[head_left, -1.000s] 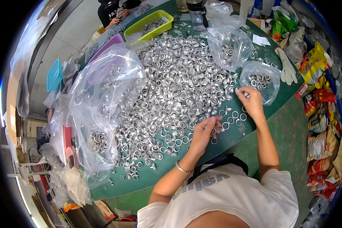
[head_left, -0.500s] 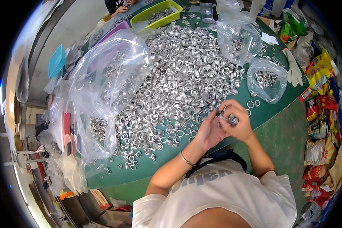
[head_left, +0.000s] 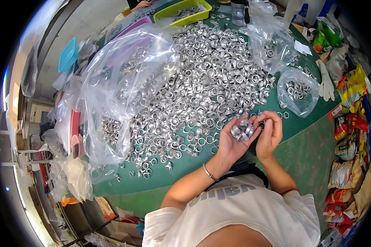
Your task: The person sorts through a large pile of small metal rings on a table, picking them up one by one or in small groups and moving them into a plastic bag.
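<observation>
A big heap of silver metal rings [head_left: 202, 78] covers a green table [head_left: 169, 175]. My left hand [head_left: 231, 142] is turned palm up over the table's near edge and cups several of these rings [head_left: 242, 131]. My right hand [head_left: 270, 133] sits right beside it, fingers curled toward the rings in the left palm; whether it holds a ring I cannot tell. A small clear bag with rings inside [head_left: 299, 90] lies just beyond my right hand.
Large clear plastic bags [head_left: 119, 82] lie over the rings on the left. A yellow-green tray [head_left: 185, 10] and another person's hand [head_left: 142, 5] are at the far side. White gloves [head_left: 326, 80] and coloured snack packets [head_left: 350, 136] are on the right.
My hands left the heap and the small bag, came together near the table's edge, and my left palm has turned up with rings in it.
</observation>
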Demonstrator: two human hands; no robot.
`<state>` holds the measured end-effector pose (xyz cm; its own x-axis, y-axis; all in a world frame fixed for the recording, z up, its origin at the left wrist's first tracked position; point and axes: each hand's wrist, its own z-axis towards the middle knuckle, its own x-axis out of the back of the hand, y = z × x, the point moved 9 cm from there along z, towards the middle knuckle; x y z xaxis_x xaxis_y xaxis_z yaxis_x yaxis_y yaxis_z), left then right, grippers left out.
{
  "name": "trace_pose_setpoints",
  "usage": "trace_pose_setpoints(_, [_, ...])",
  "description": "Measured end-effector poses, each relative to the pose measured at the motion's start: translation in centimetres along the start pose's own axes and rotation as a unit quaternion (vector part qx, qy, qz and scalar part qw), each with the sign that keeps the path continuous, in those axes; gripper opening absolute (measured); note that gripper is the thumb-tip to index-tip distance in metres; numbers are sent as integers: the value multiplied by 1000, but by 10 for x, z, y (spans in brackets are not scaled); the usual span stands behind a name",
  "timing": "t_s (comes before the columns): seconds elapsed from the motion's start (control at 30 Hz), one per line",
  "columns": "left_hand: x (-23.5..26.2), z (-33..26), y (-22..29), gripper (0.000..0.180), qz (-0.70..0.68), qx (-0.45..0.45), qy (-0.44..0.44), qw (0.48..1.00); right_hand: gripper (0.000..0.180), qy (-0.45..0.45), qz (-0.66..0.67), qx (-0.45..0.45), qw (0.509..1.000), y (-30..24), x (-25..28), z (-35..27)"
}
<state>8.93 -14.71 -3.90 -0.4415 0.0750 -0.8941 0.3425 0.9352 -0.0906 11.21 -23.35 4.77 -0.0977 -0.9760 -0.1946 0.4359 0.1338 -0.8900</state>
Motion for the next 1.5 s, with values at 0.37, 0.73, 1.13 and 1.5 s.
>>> trace_pose_setpoints(0.37, [-22, -13, 25, 30, -29, -28, -117, 992, 9, -88, -227, 41, 969, -4, -14, -4])
trace_pose_setpoints(0.73, [-26, -14, 29, 33, -50, -48, -124, 990, 26, -203, -317, 90, 922, -15, -41, -16])
trace_pose_setpoints(1.13, [-27, -17, 25, 33, -61, -36, -98, 993, 30, -169, -351, 56, 919, -14, -32, -5])
trace_pose_setpoints(1.5, [-21, -12, 27, 35, -56, -47, -105, 992, 18, -194, -383, 62, 901, -15, -29, 7])
